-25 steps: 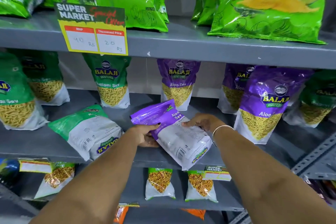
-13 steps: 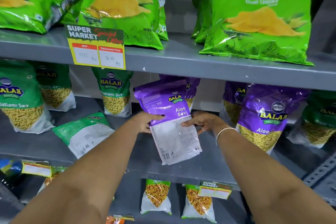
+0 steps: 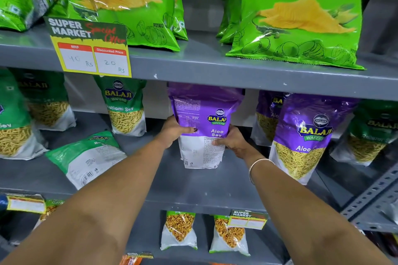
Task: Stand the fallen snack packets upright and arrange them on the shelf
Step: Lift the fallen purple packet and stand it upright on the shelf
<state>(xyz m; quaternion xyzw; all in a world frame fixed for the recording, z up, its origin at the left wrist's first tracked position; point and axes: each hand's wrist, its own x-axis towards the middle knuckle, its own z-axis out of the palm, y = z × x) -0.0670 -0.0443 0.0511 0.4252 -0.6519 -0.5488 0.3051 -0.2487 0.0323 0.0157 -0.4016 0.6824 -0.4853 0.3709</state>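
both hands hold the purple aloo sev packet (image 3: 204, 122) upright over the middle shelf (image 3: 193, 183) — the left hand (image 3: 174, 133) is wrapped round its left edge with the thumb pressed across the front, and the right hand (image 3: 231, 141) clamps the right edge, thumb laid on the white lower panel. each grip is closed on the packet, one from either side. the packet's back faces the camera, with printed text on the purple upper part and on the white part below; its top reaches up just under the edge of the upper shelf (image 3: 215, 71), and whether its bottom touches the middle shelf cannot be told. a thin bangle (image 3: 255, 168) circles the right wrist.

left of the hands, a green packet (image 3: 86, 157) lies fallen on the middle shelf, back side up with its barcode showing. behind it a green ratlami sev packet (image 3: 125, 107) stands upright, with more green packets further left. to the right, a purple aloo packet (image 3: 305, 135) stands near the shelf front, tilted a little, another purple one just behind it — and a dark green one at the far right.

on the upper shelf stand bright green chips bags (image 3: 301, 17), and a yellow price tag (image 3: 90, 49) hangs from its edge. on the shelf below, two small clear-fronted snack packets (image 3: 178, 230) stand side by side.
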